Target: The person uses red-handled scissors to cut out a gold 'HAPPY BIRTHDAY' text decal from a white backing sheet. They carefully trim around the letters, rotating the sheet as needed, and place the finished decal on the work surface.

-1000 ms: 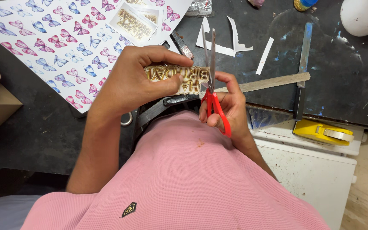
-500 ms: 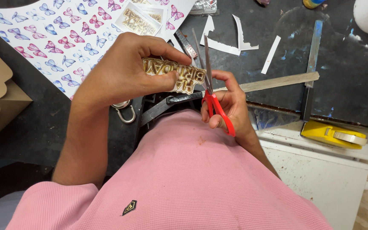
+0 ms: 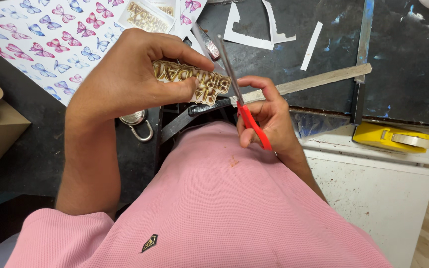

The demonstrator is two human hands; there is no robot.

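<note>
Scissors (image 3: 244, 106) with red handles are cutting along the edge of a gold lettered cutout (image 3: 192, 84), held above the near edge of the dark worktable (image 3: 323, 54). The left hand (image 3: 130, 84) is pinching the cutout between thumb and fingers; the right hand (image 3: 266, 114) is gripping the scissor handles. The cutout is looking light, thin and easily bent, best held flat near the cutting line. Fingers are hiding part of its lettering, and the blade tips are hard to make out. White paper scraps (image 3: 254, 27) are lying beyond.
</note>
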